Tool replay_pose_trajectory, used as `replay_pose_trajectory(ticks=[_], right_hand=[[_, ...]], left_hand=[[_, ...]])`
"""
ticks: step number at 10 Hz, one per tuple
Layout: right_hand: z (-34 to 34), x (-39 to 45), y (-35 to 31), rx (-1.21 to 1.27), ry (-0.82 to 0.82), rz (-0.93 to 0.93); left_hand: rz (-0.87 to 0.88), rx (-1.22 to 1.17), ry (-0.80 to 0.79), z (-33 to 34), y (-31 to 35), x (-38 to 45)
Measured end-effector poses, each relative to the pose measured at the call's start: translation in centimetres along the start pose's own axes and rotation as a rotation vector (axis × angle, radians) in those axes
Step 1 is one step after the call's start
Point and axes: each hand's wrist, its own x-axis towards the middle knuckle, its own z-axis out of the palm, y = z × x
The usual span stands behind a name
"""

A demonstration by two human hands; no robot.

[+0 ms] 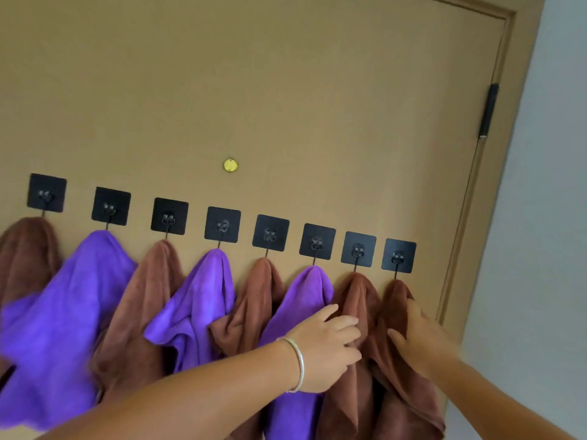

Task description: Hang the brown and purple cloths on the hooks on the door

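Several black square adhesive hooks (270, 232) run in a row across the tan door (286, 90), each with a cloth hanging from it. Brown cloths (146, 296) and purple cloths (73, 300) mostly alternate from the left; the two at the right end are both brown. My left hand (330, 344), with a silver bracelet at the wrist, rests with relaxed fingers on the second brown cloth from the right (355, 300). My right hand (419, 338) lies on the rightmost brown cloth (397, 312), thumb against its fold. Whether that hand pinches the fabric is unclear.
A small round brass disc (230, 165) sits on the door above the hooks. The door frame (476, 201) with a black hinge (489, 109) runs down the right side, and a pale grey wall (540, 217) lies beyond it.
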Motion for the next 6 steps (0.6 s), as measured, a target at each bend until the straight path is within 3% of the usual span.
replay_pose_trajectory(ticks=[2, 4, 6], right_hand=[[-0.2, -2.0, -2.3, -0.122, 0.028, 0.068], [-2.2, -6.5, -5.0, -0.141, -0.009, 0.004], [-4.9, -12.5, -8.9, -0.15, -0.081, -0.137]], left_hand=[[-0.16, -0.066, 0.159, 2.6, -1.7, -5.7], [-0.457, -0.03, 0.052, 0.7, -2.7, -10.6], [-0.537, -0.008, -0.028, -4.3, -0.6, -16.5]])
